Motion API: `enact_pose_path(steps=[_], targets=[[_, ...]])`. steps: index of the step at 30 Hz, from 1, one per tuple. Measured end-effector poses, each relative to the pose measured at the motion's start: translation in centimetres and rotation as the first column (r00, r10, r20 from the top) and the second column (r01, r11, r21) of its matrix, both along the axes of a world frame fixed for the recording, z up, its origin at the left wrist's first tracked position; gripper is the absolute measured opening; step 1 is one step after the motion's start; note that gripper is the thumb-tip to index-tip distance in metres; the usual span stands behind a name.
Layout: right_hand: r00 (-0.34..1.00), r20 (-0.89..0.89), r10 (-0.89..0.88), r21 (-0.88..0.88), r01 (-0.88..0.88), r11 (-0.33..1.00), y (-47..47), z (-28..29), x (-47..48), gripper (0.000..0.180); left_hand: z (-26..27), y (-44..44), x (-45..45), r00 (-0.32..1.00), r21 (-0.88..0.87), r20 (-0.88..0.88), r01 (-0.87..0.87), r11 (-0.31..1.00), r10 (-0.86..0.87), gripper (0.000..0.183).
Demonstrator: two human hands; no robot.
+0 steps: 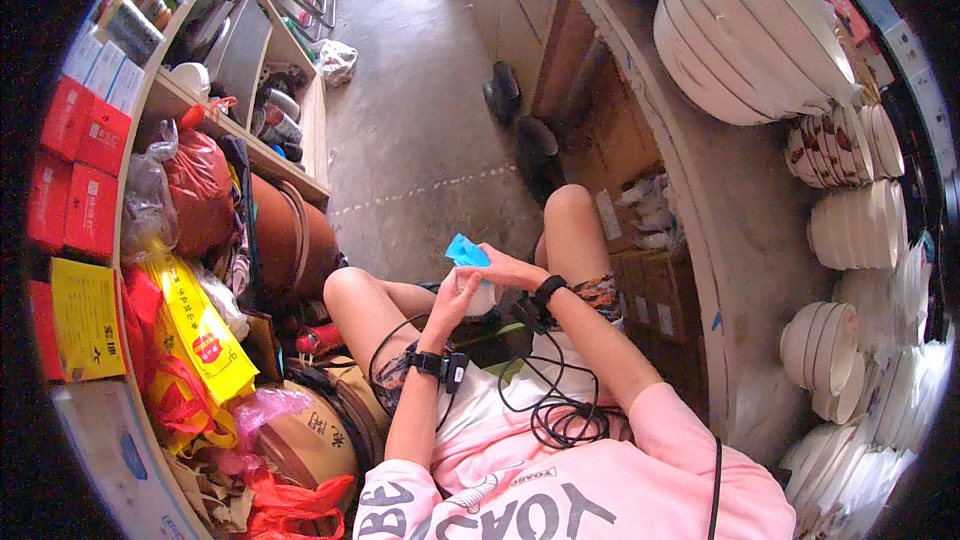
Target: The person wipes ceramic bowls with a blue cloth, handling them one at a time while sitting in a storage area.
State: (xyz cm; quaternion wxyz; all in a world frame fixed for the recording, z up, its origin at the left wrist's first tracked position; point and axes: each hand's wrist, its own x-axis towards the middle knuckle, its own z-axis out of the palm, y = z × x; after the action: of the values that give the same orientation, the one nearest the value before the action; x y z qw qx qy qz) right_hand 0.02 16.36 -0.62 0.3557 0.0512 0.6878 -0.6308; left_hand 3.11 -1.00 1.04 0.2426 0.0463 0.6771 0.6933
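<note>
Between my knees, near the middle of the view, both hands hold a white rounded object (481,298), perhaps a cup or small bowl. My left hand (452,300) grips its left side, with the thumb raised along it. At its upper right is my right hand (501,268), holding a bright blue cloth or wipe (466,250) against the top. The fingers partly hide the white object, so its exact kind is unclear. Black straps circle both wrists, and a black cable (570,420) lies coiled on my lap.
Stacked white bowls (750,52) and smaller patterned bowls (829,146) stand on the counter (720,187) at right. Wooden shelves (296,176) at left hold red boxes (90,206) and plastic bags. A large brown jar (289,240) stands beside them. Dark shoes (504,92) lie on the floor ahead.
</note>
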Motion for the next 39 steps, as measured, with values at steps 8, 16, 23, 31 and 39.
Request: enact_pose_path(steps=[8, 16, 23, 31, 39], targets=[[0.978, -0.21, 0.01, 0.068, 0.004, 0.998, 1.3, -1.2, -0.7, 0.088, 0.2, 0.5, -0.2, 0.992, 0.044, -0.112, 0.058, 0.997, -0.053, 0.043], [0.983, 0.18, 0.045, -0.203, -0.007, 0.979, 1.1, 3.7, -0.9, 0.068, 0.6, -0.8, 0.6, 0.999, 0.05, -0.018, 0.029, 0.998, -0.029, 0.05], [0.885, 0.422, 0.196, -0.368, -0.03, 0.929, 1.9, 3.2, -1.9, 0.067, 1.7, -2.1, 0.6, 0.997, 0.162, -0.003, 0.073, 0.984, -0.073, 0.038], [0.898, 0.426, 0.107, -0.328, 0.043, 0.944, 1.2, 3.7, -1.7, 0.073, 1.8, -3.1, 0.9, 0.999, 0.227, 0.038, 0.023, 0.974, -0.033, 0.042], [0.938, 0.339, -0.069, -0.398, 0.209, 0.893, 0.4, 3.3, -0.4, 0.046, 1.8, -1.9, 0.1, 0.972, 0.146, 0.071, 0.214, 0.966, -0.226, 0.054]])
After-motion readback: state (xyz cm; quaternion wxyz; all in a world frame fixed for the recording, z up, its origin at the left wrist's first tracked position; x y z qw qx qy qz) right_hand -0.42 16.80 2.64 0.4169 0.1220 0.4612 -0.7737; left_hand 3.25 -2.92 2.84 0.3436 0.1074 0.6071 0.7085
